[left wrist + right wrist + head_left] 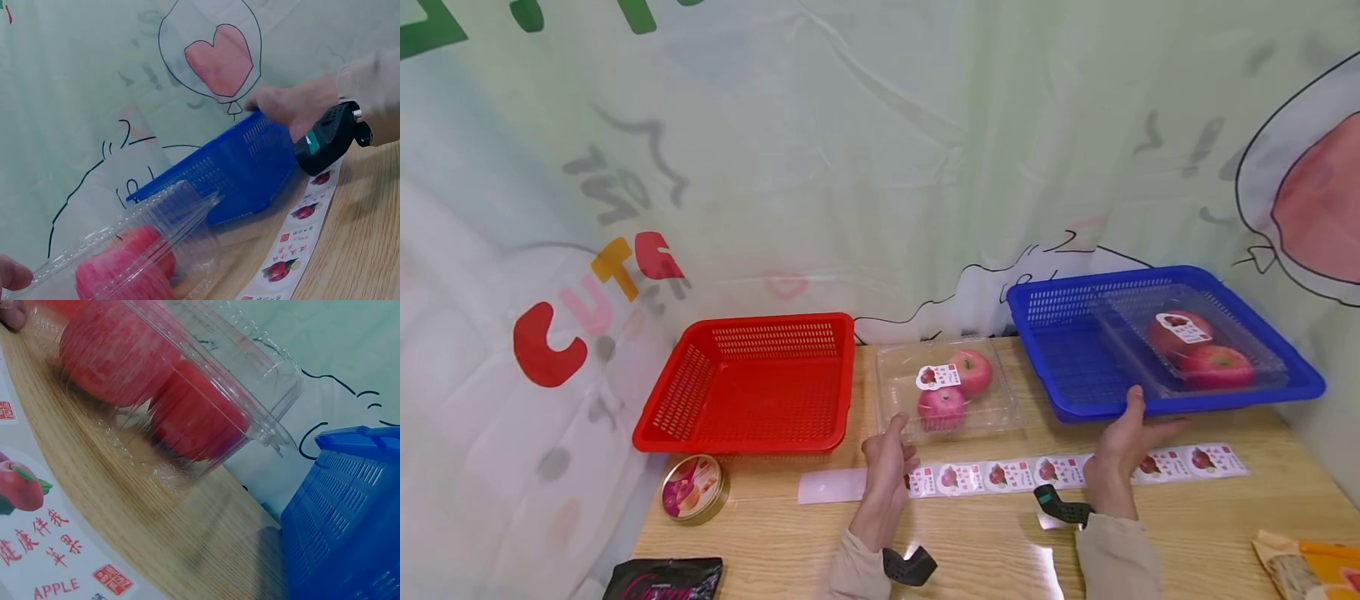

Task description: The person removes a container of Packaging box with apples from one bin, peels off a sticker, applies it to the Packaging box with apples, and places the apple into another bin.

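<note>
My left hand [886, 467] pinches the near left corner of a clear plastic clamshell box [891, 379], thumb on top. Two red apples [942, 408] sit inside it, and its lid bears a white apple label [937, 377]. With my right hand [1122, 450] I grip the near rim of a blue plastic basket [1060, 333], thumb over the rim and fingers partly hidden below. In that basket lies a second labelled clear box [1131, 350] with two apples. The left wrist view shows the basket [250, 169] beyond the first box [187, 206].
A strip of apple labels [951, 479] lies along the table in front of the hands. At the left stand a red basket [745, 408] and a round tin [692, 489]. A black packet [662, 579] and an orange bag [1307, 567] lie at the near corners.
</note>
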`<state>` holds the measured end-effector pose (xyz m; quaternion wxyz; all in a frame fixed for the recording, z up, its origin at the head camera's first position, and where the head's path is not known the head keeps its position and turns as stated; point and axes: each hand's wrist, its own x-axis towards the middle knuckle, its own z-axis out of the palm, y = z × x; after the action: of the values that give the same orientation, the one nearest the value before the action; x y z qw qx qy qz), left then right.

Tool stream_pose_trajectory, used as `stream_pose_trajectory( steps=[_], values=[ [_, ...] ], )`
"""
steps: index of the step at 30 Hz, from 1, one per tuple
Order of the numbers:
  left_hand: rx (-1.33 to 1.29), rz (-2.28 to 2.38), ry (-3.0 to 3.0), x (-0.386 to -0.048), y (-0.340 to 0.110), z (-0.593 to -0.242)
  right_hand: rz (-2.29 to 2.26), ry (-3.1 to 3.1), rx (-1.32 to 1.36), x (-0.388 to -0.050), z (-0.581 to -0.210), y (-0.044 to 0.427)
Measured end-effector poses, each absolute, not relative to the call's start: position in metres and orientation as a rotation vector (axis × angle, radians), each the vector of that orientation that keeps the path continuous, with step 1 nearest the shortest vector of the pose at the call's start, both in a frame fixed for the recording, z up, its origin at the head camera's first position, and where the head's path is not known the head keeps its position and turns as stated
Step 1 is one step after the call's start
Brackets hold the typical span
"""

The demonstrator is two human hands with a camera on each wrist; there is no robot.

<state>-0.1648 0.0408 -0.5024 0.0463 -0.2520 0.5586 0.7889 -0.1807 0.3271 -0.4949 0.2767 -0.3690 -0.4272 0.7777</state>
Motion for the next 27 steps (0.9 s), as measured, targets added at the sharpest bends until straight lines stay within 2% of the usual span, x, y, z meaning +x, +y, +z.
stream_pose_trajectory(
  steps=[6, 15, 27],
  values=[
    [-0.833, 2.497, 1.632, -0.165, 0.045, -0.496, 2.076, -1.153, -0.882, -0.184, -0.496, 0.325],
    [-0.858, 2.767, 1.454, -0.173, 0.053, -0.492, 2.086, -1.167, -0.909, -0.184, -0.495, 0.324],
    [-1.133, 2.961, 1.388, -0.18, 0.067, -0.501, 2.081, -1.217, -0.973, -0.183, -0.495, 0.324]
  ],
)
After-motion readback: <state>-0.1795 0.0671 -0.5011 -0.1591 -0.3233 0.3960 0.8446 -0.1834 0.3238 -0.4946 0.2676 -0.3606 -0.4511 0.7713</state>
